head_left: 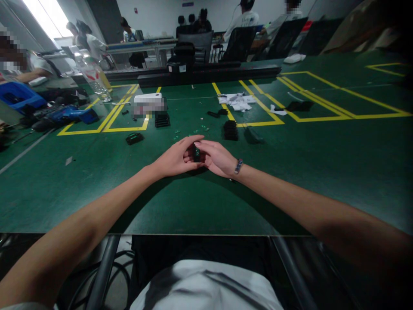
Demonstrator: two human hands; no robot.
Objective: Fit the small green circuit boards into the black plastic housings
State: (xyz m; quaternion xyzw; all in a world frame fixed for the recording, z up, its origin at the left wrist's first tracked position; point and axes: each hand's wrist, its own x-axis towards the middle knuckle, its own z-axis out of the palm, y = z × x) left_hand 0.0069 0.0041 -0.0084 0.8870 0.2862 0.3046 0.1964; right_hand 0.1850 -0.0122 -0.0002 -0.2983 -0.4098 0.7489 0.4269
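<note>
Between my two hands, a little above the green table, is a small black housing with a green piece (196,153) in it. My left hand (177,156) curls round it from the left, and my right hand (220,157), with a bracelet at the wrist, closes on it from the right. The fingers partly hide it. Just beyond my hands lie several small green pieces (201,128). A black part with green inside (134,138) lies to the left, and stacked black housings (230,130) lie to the right.
Farther off are another black housing (161,120), a white box (147,103), crumpled white paper (237,101) and clear bottles (95,77). A blue power tool (75,117) lies at left. A black rail (209,74) crosses the table's far side. Several people sit beyond.
</note>
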